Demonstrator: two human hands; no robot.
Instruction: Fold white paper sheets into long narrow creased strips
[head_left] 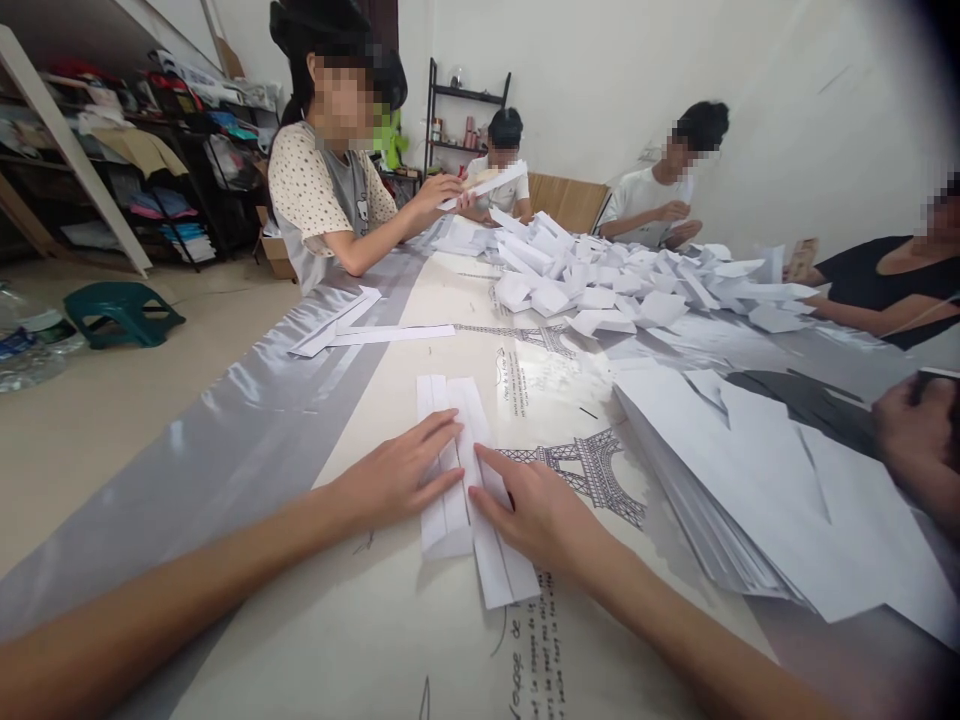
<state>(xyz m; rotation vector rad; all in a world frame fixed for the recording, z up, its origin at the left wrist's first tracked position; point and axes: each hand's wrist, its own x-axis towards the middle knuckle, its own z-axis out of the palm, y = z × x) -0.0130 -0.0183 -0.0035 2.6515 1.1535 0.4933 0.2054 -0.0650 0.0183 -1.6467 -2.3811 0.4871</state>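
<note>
Two folded white paper strips lie side by side on the printed tablecloth in front of me, their inner edges meeting or overlapping. My left hand (416,465) rests with spread fingers on the left paper strip (442,535). On the right paper strip (501,570), my right hand (544,505) presses with its index finger and thumb apart; its other fingers are curled under and partly hidden. Both strips lie flat under the fingertips, with lengthwise crease lines showing.
Farther up the tablecloth (300,520) lie more folded strips (390,335). A heap of folded papers (600,270) covers the far part, and a stack of white sheets (750,480) lies at right. Several people sit around the table. A green stool (124,305) stands on the floor.
</note>
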